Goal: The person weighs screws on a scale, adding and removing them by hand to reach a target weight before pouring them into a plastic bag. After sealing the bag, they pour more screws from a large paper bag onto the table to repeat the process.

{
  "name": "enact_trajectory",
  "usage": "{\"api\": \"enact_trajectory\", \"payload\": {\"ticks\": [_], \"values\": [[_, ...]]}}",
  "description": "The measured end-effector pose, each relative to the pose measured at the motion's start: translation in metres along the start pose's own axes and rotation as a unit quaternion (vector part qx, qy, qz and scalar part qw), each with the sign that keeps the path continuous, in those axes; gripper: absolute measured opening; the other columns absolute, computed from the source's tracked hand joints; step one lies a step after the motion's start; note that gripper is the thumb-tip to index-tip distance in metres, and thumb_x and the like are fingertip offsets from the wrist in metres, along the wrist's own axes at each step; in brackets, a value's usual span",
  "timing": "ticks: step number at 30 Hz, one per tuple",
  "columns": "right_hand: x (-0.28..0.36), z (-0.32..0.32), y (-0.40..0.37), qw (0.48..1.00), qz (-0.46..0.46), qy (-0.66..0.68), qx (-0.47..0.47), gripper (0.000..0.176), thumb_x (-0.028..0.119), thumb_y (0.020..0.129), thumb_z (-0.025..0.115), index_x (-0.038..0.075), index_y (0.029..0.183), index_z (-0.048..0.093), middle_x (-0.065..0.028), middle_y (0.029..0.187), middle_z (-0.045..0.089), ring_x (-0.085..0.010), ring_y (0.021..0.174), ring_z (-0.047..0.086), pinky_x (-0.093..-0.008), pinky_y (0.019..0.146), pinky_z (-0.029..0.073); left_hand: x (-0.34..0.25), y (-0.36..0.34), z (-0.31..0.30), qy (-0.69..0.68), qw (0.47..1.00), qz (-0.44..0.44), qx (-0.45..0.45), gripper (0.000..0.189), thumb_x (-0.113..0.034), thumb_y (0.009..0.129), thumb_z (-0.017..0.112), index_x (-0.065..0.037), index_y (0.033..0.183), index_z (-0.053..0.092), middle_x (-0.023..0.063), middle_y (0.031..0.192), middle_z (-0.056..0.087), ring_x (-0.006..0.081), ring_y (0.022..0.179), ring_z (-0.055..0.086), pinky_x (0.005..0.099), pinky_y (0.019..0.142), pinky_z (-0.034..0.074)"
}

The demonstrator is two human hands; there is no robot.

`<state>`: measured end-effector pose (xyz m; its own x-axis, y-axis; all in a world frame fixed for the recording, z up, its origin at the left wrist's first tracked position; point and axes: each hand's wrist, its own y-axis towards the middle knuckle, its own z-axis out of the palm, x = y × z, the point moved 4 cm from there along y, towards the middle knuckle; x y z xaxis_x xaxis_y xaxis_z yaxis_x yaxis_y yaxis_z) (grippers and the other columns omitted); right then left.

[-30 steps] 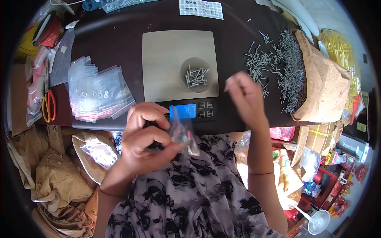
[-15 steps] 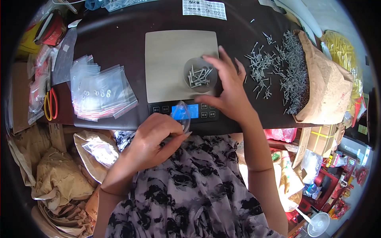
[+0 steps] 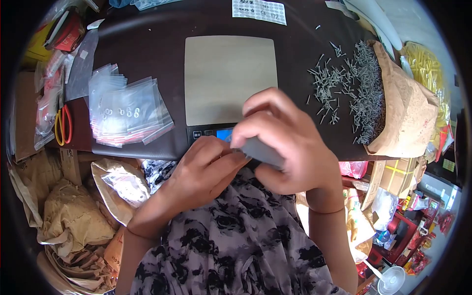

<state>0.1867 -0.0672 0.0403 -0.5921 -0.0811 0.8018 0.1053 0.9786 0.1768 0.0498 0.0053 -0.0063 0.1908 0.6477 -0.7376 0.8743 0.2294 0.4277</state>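
In front of the scale's bare plate (image 3: 231, 78), my right hand (image 3: 290, 147) grips a small grey dish (image 3: 263, 151), tilted toward my left hand (image 3: 209, 167). My left hand is closed in a pinch at the dish's edge; the clear bag it held a moment ago is mostly hidden by the fingers. The screws from the dish cannot be made out. Part of the scale's blue display (image 3: 224, 134) shows behind the hands. Loose screws (image 3: 366, 93) are heaped at the right by a brown paper bag (image 3: 405, 105).
Clear zip bags (image 3: 130, 113) lie fanned out at the left, beside orange-handled scissors (image 3: 64, 125). A label sheet (image 3: 259, 12) is at the table's far edge. Paper bags (image 3: 73, 211) stand below at the left. A white fan-like object (image 3: 393, 279) is at lower right.
My right hand has taken hold of the dish, lifted it off the scale plate and brought it tilted to my left hand. The view has shifted slightly.
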Motion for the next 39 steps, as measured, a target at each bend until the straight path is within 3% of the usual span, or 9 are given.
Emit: {"api": "enact_trajectory", "payload": {"ticks": [6, 9, 12, 15, 16, 19, 23, 32, 39], "values": [[-0.054, -0.014, -0.010, 0.985, 0.026, 0.092, -0.142, 0.051, 0.005, 0.063, 0.069, 0.008, 0.110, 0.053, -0.0093, 0.108, 0.055, -0.0282, 0.099, 0.052, -0.0362, 0.088, 0.043, -0.001, -0.002, -0.011, -0.001, 1.000, 0.002, -0.007, 0.022, 0.009, 0.069, 0.071, -0.003, 0.087, 0.065, 0.0103, 0.089, 0.055, 0.0226, 0.068, 0.054, 0.0330, 0.061, 0.044], [-0.082, -0.003, -0.017, 0.985, 0.116, -0.043, -0.117, 0.066, 0.022, 0.066, 0.081, 0.012, 0.122, 0.047, -0.0089, 0.118, 0.054, -0.0283, 0.108, 0.051, -0.0405, 0.097, 0.037, -0.004, -0.001, -0.018, -0.018, 0.998, -0.040, -0.040, 0.021, 0.009, 0.074, 0.068, -0.003, 0.089, 0.063, 0.0147, 0.097, 0.058, 0.0234, 0.077, 0.060, 0.0335, 0.066, 0.050], [-0.060, -0.012, -0.019, 0.966, 0.055, -0.224, -0.115, 0.062, 0.024, 0.066, 0.083, 0.007, 0.119, 0.054, -0.0102, 0.122, 0.054, -0.0258, 0.118, 0.051, -0.0389, 0.101, 0.034, -0.002, 0.001, -0.020, -0.094, 0.991, -0.061, -0.078, 0.018, 0.010, 0.079, 0.063, -0.003, 0.092, 0.061, 0.0206, 0.106, 0.059, 0.0280, 0.093, 0.064, 0.0356, 0.073, 0.054], [-0.042, -0.015, -0.029, 0.996, -0.011, -0.088, -0.030, 0.047, 0.023, 0.068, 0.081, 0.008, 0.109, 0.062, -0.0087, 0.113, 0.060, -0.0280, 0.115, 0.054, -0.0411, 0.101, 0.031, 0.004, -0.007, -0.018, -0.165, 0.984, -0.065, -0.020, 0.018, 0.008, 0.081, 0.062, -0.001, 0.096, 0.058, 0.0262, 0.113, 0.059, 0.0328, 0.098, 0.065, 0.0351, 0.076, 0.056], [-0.033, -0.012, -0.030, 0.998, -0.012, -0.051, -0.031, 0.028, 0.019, 0.069, 0.079, 0.009, 0.092, 0.067, -0.0061, 0.097, 0.064, -0.0238, 0.103, 0.060, -0.0381, 0.091, 0.035, 0.003, -0.007, -0.017, -0.185, 0.981, -0.059, -0.014, 0.018, 0.007, 0.081, 0.064, -0.001, 0.097, 0.059, 0.0263, 0.112, 0.060, 0.0325, 0.096, 0.066, 0.0339, 0.073, 0.057], [-0.018, -0.007, -0.038, 0.992, -0.064, -0.076, -0.079, 0.017, 0.011, 0.066, 0.077, 0.011, 0.077, 0.065, 0.0004, 0.076, 0.061, -0.0163, 0.076, 0.061, -0.0331, 0.075, 0.034, -0.001, -0.009, -0.012, -0.248, 0.968, -0.035, -0.005, 0.022, 0.008, 0.079, 0.065, 0.001, 0.098, 0.058, 0.0229, 0.108, 0.063, 0.0287, 0.093, 0.066, 0.0330, 0.074, 0.056], [-0.002, 0.004, -0.049, 0.989, -0.108, -0.085, -0.048, 0.017, 0.007, 0.069, 0.072, 0.013, 0.075, 0.056, 0.0023, 0.075, 0.054, -0.0152, 0.072, 0.058, -0.0333, 0.077, 0.036, -0.014, -0.002, -0.005, -0.283, 0.950, -0.129, 0.012, 0.028, 0.007, 0.075, 0.067, -0.003, 0.100, 0.060, 0.0176, 0.101, 0.066, 0.0255, 0.089, 0.067, 0.0321, 0.074, 0.054], [-0.001, 0.019, -0.057, 0.988, -0.116, -0.082, -0.062, 0.021, 0.016, 0.069, 0.074, 0.011, 0.068, 0.054, 0.0010, 0.070, 0.051, -0.0156, 0.070, 0.056, -0.0345, 0.077, 0.037, -0.012, -0.002, 0.004, -0.204, 0.969, -0.120, 0.075, 0.017, 0.005, 0.072, 0.071, 0.000, 0.085, 0.063, 0.0115, 0.087, 0.066, 0.0248, 0.079, 0.066, 0.0324, 0.067, 0.054], [0.002, 0.020, -0.066, 0.987, -0.154, -0.032, -0.044, 0.031, 0.026, 0.070, 0.077, 0.010, 0.063, 0.051, 0.0006, 0.068, 0.051, -0.0165, 0.070, 0.056, -0.0346, 0.076, 0.038, -0.012, -0.008, 0.007, -0.283, 0.940, -0.162, 0.098, 0.013, 0.003, 0.073, 0.074, 0.000, 0.079, 0.062, 0.0143, 0.093, 0.069, 0.0268, 0.098, 0.067, 0.0322, 0.078, 0.056]]}}
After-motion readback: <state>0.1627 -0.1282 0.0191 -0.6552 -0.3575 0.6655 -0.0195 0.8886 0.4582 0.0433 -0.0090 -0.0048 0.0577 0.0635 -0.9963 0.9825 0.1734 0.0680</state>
